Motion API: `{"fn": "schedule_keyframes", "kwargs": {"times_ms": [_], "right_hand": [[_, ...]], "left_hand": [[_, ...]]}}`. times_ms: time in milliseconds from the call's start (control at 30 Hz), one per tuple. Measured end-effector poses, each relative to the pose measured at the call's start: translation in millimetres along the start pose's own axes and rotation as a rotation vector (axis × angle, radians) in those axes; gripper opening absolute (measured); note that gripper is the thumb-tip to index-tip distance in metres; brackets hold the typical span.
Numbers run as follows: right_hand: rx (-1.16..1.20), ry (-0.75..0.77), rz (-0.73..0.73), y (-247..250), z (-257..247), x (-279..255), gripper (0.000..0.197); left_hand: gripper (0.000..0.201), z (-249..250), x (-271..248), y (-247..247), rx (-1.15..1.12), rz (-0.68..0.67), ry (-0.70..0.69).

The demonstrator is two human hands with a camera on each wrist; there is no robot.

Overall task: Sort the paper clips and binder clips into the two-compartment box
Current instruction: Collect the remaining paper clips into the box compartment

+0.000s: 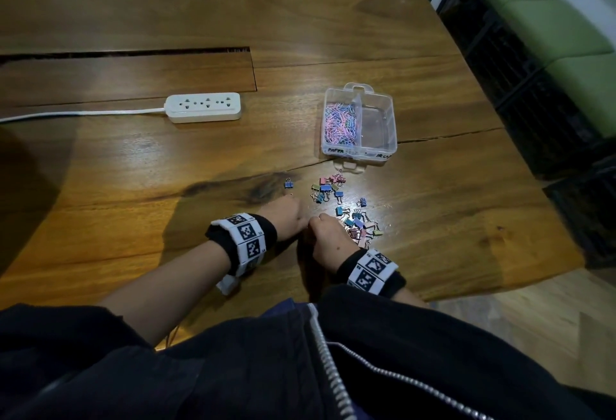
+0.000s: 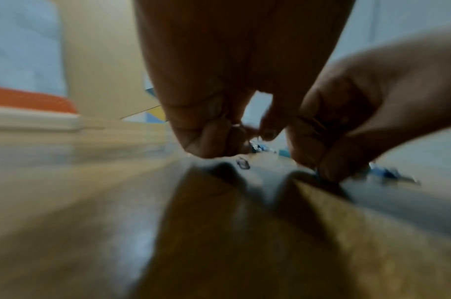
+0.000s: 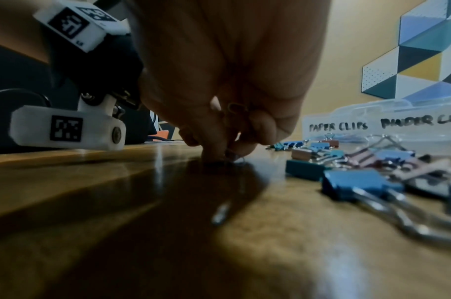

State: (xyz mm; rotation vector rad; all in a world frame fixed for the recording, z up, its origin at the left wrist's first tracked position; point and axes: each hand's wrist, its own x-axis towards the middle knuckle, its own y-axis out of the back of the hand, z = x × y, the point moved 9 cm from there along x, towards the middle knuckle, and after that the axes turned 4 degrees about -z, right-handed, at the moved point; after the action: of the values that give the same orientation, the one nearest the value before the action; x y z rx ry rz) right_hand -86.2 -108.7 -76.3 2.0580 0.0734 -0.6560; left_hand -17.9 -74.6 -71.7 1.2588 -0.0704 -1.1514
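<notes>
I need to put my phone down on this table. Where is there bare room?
Bare wood lies left of the power strip and between it and the box. Crowded: binder clips between the box and both hands.

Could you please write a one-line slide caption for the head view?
Both hands, left and right, work beside scattered coloured binder clips near a clear two-compartment plastic box.

Your clear two-compartment box (image 1: pixel 359 149) sits far right on the table, its left half packed with pastel paper clips (image 1: pixel 340 123), the right half bare. Colourful binder clips (image 1: pixel 353 216) lie scattered just near of it, one blue stray (image 1: pixel 288 183) off left.
</notes>
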Motion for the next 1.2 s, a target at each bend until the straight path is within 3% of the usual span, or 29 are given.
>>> {"fn": "schedule_keyframes", "kwargs": {"times_ms": [100, 167, 233, 267, 433, 600, 700, 767, 833, 900, 933, 1000, 1067, 1200], "right_hand": [[0.131, -0.012, -0.035, 2, 4, -6, 0.026], [0.269, -0.042, -0.029, 5, 8, -9, 0.022], [0.469, -0.076, -0.029, 8, 12, -11, 0.018], [0.571, -0.088, -0.032, 10, 14, -11, 0.017], [1.068, -0.159, -0.127, 12, 19, -8, 0.027], [1.211, -0.173, -0.143, 18, 12, 2, 0.029], [1.111, -0.188, -0.136, 20, 7, 10, 0.028], [0.875, -0.175, -0.096, 22, 7, 16, 0.028], [0.546, -0.106, -0.034, 28, 1, 22, 0.021], [0.219, -0.041, 0.012, 31, -8, 26, 0.012], [0.089, -0.010, 0.020, 30, -12, 29, 0.020], [-0.046, 0.036, 0.019, 26, -18, 35, 0.028], [-0.109, 0.065, 0.002, 22, -21, 37, 0.026], [-0.199, 0.033, -0.111, 3, -12, 36, 0.027]], "left_hand": [[0.020, -25, -2, 7, -0.622, 0.063, 0.118], [0.020, -38, -5, 3, -1.087, 0.037, 0.201], [0.016, -44, -7, 1, -1.302, 0.011, 0.254], [0.015, -47, -6, 3, -1.264, 0.024, 0.270], [0.011, -46, 5, 26, -0.412, 0.199, 0.217], [0.023, -34, 11, 30, -0.120, 0.213, 0.165], [0.024, -34, 10, 24, -0.097, 0.157, 0.147], [0.021, -40, 4, 23, -0.182, 0.131, 0.161], [0.022, -54, -2, 16, -0.505, 0.090, 0.205], [0.026, -59, -7, 1, -1.065, -0.018, 0.202], [0.025, -59, -11, -3, -1.288, -0.058, 0.179], [0.017, -54, -19, -3, -1.518, -0.122, 0.126], [0.010, -50, -22, -2, -1.594, -0.143, 0.117], [0.028, -54, -19, -14, -1.562, -0.123, 0.260]]}}
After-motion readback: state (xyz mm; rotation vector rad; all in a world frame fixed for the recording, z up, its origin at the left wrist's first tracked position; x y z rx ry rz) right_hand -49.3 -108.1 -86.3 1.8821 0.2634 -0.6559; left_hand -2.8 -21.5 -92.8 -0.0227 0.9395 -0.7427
